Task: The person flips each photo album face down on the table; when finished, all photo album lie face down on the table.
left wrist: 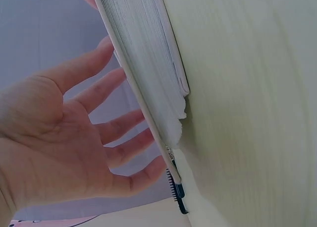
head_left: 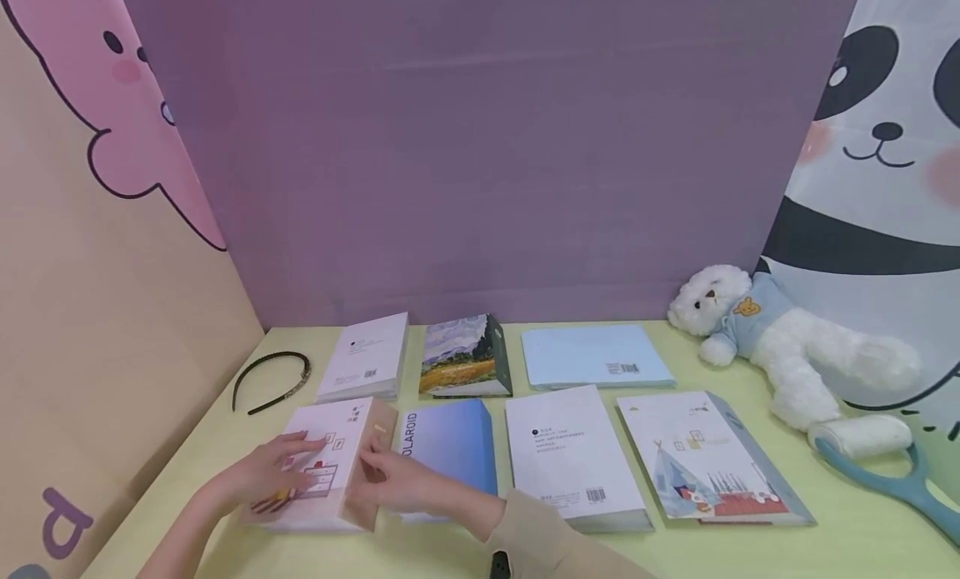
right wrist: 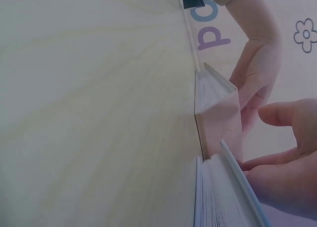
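Note:
A thick pink-and-white album [head_left: 330, 446] with a small house-like drawing on its cover lies at the front left of the table. My left hand [head_left: 264, 477] rests its spread fingertips on that cover; the left wrist view has the same hand [left wrist: 74, 133] beside the album's page edges [left wrist: 143, 53]. Against the pink spine [right wrist: 223, 125], my right hand [head_left: 408, 479] touches with its fingers. Its thumb stands apart from the fingers in the right wrist view [right wrist: 287, 157]. Just right of the spine lies a blue album [head_left: 450, 454], partly hidden by the right forearm.
Behind lie a white book [head_left: 367, 358], a landscape-painted book [head_left: 461, 354] and a light blue book [head_left: 592, 354]. White [head_left: 570, 454] and tent-picture [head_left: 705, 462] albums lie front right. A headband [head_left: 296, 387], teddy bear [head_left: 765, 329], white roll [head_left: 862, 436] and blue-handled tool [head_left: 885, 483] flank them.

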{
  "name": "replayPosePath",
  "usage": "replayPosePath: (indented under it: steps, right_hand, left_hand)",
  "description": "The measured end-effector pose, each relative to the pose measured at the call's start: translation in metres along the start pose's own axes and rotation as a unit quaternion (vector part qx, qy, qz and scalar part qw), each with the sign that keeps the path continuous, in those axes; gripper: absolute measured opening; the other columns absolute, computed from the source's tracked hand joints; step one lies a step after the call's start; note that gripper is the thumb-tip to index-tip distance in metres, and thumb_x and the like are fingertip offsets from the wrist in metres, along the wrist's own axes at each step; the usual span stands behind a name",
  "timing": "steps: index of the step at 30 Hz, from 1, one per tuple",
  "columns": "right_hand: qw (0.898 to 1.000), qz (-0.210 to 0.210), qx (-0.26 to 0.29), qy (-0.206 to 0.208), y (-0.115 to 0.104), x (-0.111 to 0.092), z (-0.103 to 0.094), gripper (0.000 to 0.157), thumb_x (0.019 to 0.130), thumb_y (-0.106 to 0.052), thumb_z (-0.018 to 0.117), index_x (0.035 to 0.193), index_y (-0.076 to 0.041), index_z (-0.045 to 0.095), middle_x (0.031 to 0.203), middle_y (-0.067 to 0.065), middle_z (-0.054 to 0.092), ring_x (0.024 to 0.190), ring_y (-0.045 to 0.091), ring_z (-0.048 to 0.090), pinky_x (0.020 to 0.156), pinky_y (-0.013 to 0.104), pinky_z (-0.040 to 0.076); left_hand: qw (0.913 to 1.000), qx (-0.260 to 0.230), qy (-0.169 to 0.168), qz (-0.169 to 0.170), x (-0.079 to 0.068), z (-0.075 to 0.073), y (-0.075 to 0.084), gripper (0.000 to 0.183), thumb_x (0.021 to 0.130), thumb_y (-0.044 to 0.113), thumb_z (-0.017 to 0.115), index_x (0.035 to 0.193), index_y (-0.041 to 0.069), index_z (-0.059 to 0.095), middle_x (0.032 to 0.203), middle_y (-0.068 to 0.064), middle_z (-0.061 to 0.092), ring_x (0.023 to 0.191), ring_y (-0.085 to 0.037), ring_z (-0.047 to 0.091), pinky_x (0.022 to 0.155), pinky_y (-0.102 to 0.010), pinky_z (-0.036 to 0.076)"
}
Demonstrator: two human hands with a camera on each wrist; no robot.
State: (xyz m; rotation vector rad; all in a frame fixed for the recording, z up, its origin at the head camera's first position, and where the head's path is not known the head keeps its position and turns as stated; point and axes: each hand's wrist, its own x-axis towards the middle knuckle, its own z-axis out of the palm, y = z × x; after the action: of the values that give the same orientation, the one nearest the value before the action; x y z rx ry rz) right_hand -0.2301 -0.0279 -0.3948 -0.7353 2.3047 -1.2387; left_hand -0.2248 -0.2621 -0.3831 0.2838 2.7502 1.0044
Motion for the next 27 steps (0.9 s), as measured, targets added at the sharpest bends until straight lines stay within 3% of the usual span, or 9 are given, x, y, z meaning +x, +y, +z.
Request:
replayPosePath:
  steps: [6,10,16,22,25,27]
  right_hand:
    - [0.996,-0.003,0.082,0.020,0.000,-0.006,-0.007,0.054,0.092,-0.022,0.058,0.141,-0.004,0.042,0.145,0.013,0.042,0.133,0.027,0.041,0.108,0.038,0.036]
    - [0.989,-0.007,0.142,0.039,-0.002,-0.020,-0.019,0.051,0.092,-0.020,0.059,0.138,-0.002,0.045,0.141,0.013,0.047,0.128,0.027,0.047,0.105,0.041,0.040]
    - [0.970,-0.052,0.236,0.034,0.010,-0.059,-0.062,0.051,0.093,-0.021,0.058,0.137,0.001,0.044,0.141,0.018,0.045,0.124,0.026,0.051,0.101,0.038,0.045]
    - [0.977,-0.075,0.170,0.101,0.037,-0.097,-0.122,0.046,0.092,-0.023,0.060,0.132,-0.002,0.050,0.135,0.017,0.052,0.124,0.028,0.051,0.099,0.032,0.046]
    - [0.981,-0.058,0.108,0.148,0.052,-0.118,-0.152,0.045,0.093,-0.029,0.058,0.131,-0.006,0.052,0.132,0.014,0.055,0.120,0.025,0.054,0.095,0.029,0.048]
    - [0.981,-0.050,0.063,0.176,0.063,-0.132,-0.171,0.044,0.095,-0.032,0.055,0.132,-0.007,0.052,0.132,0.014,0.055,0.117,0.015,0.057,0.094,0.025,0.048]
  left_hand:
    - [0.9995,0.003,0.031,0.005,0.008,-0.001,-0.001,0.049,0.091,0.027,0.061,0.129,-0.003,0.053,0.134,-0.031,0.045,0.123,-0.047,0.042,0.098,-0.058,0.038]
    - [0.9980,-0.007,0.064,-0.003,0.008,-0.003,0.002,0.048,0.095,0.029,0.054,0.131,-0.003,0.051,0.127,-0.025,0.055,0.115,-0.038,0.053,0.094,-0.051,0.044]
    - [0.9899,-0.054,0.114,0.065,0.009,-0.004,0.010,0.046,0.098,0.030,0.049,0.134,0.001,0.048,0.127,-0.018,0.058,0.118,-0.033,0.055,0.097,-0.044,0.044]
    - [0.9788,-0.043,0.170,0.106,0.012,-0.008,0.016,0.036,0.099,0.033,0.046,0.125,0.010,0.058,0.126,-0.007,0.061,0.119,-0.026,0.055,0.095,-0.035,0.047]
    - [0.9739,-0.029,0.195,0.112,0.010,-0.012,0.019,0.036,0.099,0.031,0.046,0.125,0.009,0.058,0.127,-0.010,0.060,0.116,-0.029,0.057,0.092,-0.039,0.049]
    - [0.9707,-0.025,0.210,0.114,0.009,-0.016,0.020,0.036,0.099,0.029,0.048,0.127,0.007,0.057,0.126,-0.013,0.060,0.115,-0.033,0.057,0.093,-0.046,0.048]
